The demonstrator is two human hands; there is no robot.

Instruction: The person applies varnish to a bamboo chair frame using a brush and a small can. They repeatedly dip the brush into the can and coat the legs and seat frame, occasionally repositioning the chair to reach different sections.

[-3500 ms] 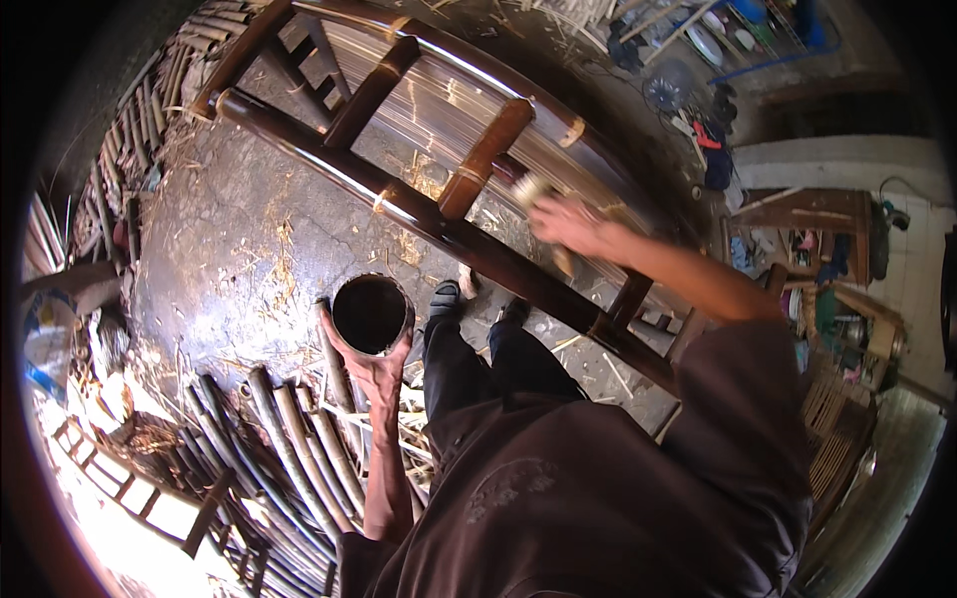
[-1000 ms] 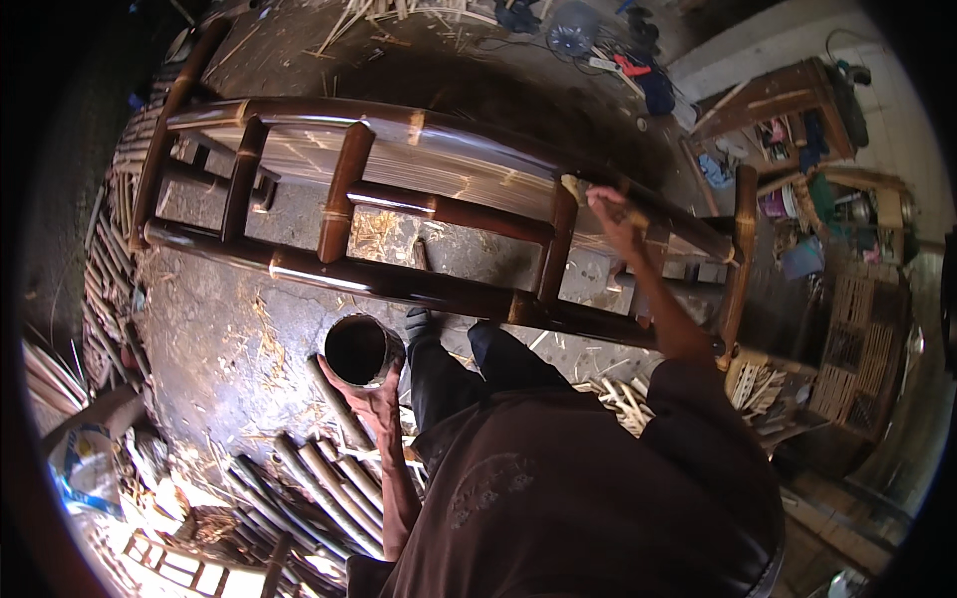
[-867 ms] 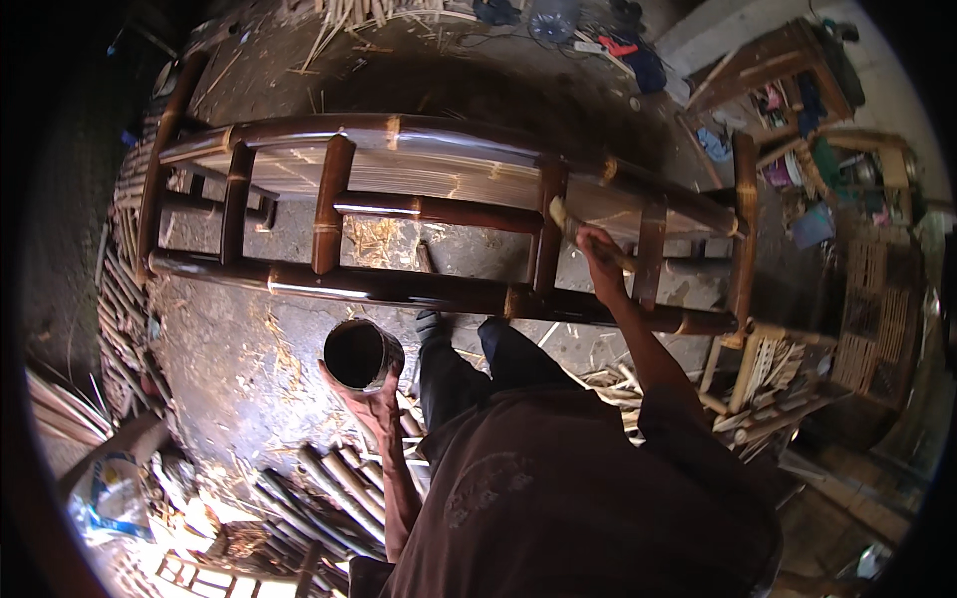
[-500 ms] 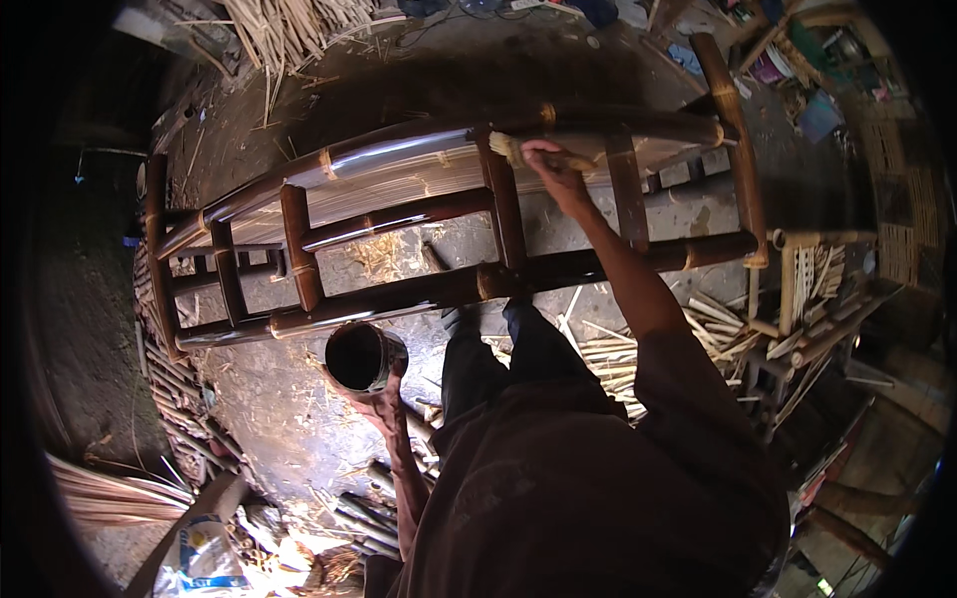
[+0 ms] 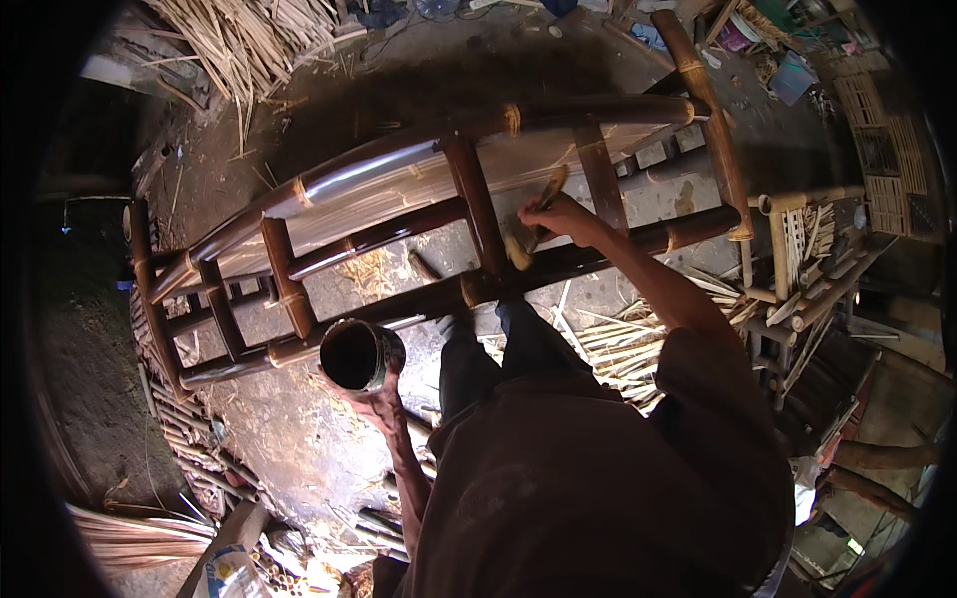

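A long bamboo bench [image 5: 379,169] with a dark, glossy brown finish lies across the view in front of me. My right hand [image 5: 560,219] grips a paintbrush [image 5: 518,252] by its handle. The pale bristles point down at the near rail, just right of a middle upright; whether they touch it I cannot tell. My left hand [image 5: 379,399] is wrapped round a can [image 5: 384,357] of dark liquid, held below the near rail at left of centre. The can's mouth faces up.
Split bamboo strips [image 5: 244,50] are heaped at the far left. More cut pieces [image 5: 623,349] lie near my legs on the right, beside a bare bamboo frame [image 5: 788,204]. Bamboo poles line the left side, and a white sack [image 5: 227,576] stands at the lower left.
My right hand has brought the brush down from the bench's top rail to its near rail, turning the bristles downward. The can stays in my left hand. The whole view has shifted slightly.
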